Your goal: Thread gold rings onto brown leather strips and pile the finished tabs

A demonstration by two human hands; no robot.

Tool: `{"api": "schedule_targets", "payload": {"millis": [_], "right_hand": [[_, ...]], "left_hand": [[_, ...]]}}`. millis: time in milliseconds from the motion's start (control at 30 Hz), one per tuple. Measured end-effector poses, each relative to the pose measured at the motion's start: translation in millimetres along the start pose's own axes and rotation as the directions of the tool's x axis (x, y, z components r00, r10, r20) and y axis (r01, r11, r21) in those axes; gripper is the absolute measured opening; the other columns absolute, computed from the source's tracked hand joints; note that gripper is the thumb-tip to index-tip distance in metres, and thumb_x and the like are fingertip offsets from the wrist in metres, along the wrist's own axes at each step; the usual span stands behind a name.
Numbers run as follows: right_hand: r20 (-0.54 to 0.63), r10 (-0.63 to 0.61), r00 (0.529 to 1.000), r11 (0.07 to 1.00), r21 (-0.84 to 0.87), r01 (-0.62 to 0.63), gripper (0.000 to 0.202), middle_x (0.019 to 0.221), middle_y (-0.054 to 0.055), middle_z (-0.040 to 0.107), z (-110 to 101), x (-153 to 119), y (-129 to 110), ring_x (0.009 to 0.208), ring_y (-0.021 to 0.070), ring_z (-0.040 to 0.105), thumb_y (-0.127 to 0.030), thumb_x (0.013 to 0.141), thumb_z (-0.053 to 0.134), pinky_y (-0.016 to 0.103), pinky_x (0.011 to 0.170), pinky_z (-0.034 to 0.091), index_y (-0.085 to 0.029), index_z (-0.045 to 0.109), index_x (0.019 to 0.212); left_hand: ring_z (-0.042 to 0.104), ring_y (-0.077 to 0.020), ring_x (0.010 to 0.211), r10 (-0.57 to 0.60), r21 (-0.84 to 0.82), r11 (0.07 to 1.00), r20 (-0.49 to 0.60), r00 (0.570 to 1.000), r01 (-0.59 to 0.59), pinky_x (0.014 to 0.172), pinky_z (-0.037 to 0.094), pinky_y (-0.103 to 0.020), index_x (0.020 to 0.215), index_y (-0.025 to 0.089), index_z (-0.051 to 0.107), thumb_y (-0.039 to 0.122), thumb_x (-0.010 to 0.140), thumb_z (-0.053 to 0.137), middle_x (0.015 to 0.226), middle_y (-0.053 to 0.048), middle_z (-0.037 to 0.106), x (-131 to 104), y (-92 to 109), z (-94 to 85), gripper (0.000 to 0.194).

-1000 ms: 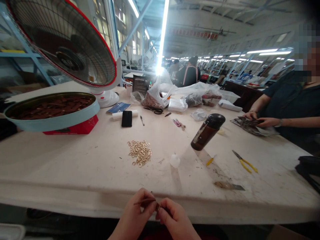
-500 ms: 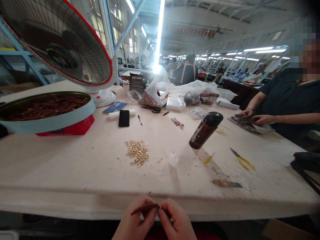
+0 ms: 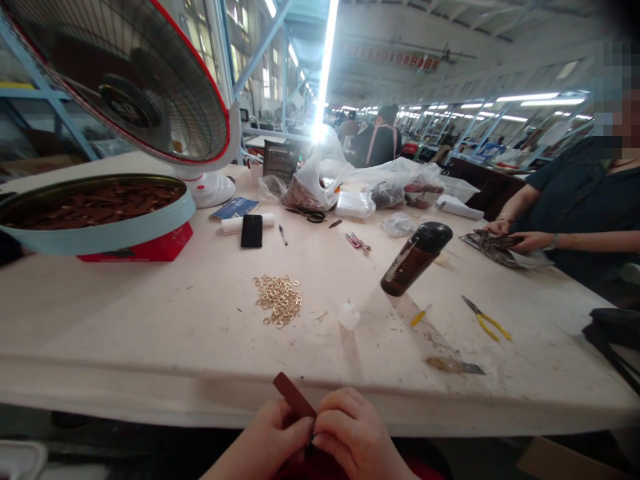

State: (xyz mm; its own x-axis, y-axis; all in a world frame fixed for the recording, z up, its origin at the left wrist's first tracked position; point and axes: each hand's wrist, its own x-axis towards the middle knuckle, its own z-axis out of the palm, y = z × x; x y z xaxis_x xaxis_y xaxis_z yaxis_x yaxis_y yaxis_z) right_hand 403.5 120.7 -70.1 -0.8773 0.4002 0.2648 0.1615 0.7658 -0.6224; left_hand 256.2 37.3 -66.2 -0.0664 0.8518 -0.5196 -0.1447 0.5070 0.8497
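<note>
Just off the table's front edge, my left hand (image 3: pixel 274 432) pinches a brown leather strip (image 3: pixel 294 395), whose flat end sticks up and to the left. Close against it, my right hand (image 3: pixel 354 427) is closed with its fingertips at the strip's lower end. The fingers cover that end, so no ring shows there. Beyond the hands, a pile of small gold D-shaped rings (image 3: pixel 280 300) lies on the pale table (image 3: pixel 175 320). To the right of the pile stands a small white object (image 3: pixel 349 315), its kind unclear.
A round tin (image 3: pixel 100 237) of brown strips and a fan (image 3: pixel 150 93) stand left. A dark bottle (image 3: pixel 413 263), yellow-handled pliers (image 3: pixel 486 319) and a knife (image 3: pixel 453 365) are right. A phone (image 3: pixel 251 231) lies farther back. A co-worker's hands (image 3: pixel 530 240) hold dark strips.
The strip has turned from lying nearly level to pointing up and left, its flat face showing. A gold ring seen at its end is now hidden by my fingers. The view has shifted slightly.
</note>
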Motion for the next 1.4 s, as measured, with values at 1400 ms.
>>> {"api": "schedule_targets", "payload": {"millis": [1400], "right_hand": [[-0.037,0.788,0.615,0.321,0.876,-0.359,0.036,0.066,-0.001,0.053,57,1,-6,0.066,0.0142,0.048,-0.053,0.067,0.063,0.025,0.063,0.04,-0.018,0.056,0.074]], "left_hand": [[0.043,-0.0115,0.055,0.138,-0.004,0.99,-0.076,0.988,-0.138,0.053,0.032,-0.022,0.065,0.017,0.048,0.04,0.066,0.057,0.059,0.002,0.053,6,-9,5.5,0.025]]}}
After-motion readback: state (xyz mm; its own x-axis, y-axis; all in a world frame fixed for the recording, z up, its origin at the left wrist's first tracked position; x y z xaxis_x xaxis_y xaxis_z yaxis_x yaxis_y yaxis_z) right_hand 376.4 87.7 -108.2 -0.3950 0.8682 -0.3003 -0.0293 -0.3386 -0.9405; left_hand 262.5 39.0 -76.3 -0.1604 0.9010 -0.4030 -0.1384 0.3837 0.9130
